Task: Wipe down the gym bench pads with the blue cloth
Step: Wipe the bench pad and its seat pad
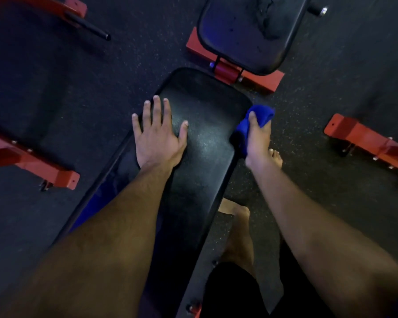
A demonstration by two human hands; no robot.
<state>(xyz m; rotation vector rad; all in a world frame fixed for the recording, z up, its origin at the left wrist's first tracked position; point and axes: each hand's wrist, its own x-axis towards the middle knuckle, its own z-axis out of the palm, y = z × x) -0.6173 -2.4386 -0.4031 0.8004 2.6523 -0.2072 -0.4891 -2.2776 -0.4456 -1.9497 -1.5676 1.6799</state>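
Note:
A long black bench pad [205, 125] runs from the bottom centre up to the middle of the view. My left hand [157, 134] lies flat on its left side, fingers spread and straight. My right hand [259, 138] grips the bunched blue cloth [257, 120] against the pad's right edge near its far corner, thumb on top. A second black pad [246, 31], worn and cracked, lies beyond it at the top.
Red steel frame feet stand around the bench: one under the far pad [260, 80], one at the right [363, 138], one at the left [44, 168]. A black handle bar [90, 26] sticks out at top left. My bare feet [237, 226] stand on the dark rubber floor.

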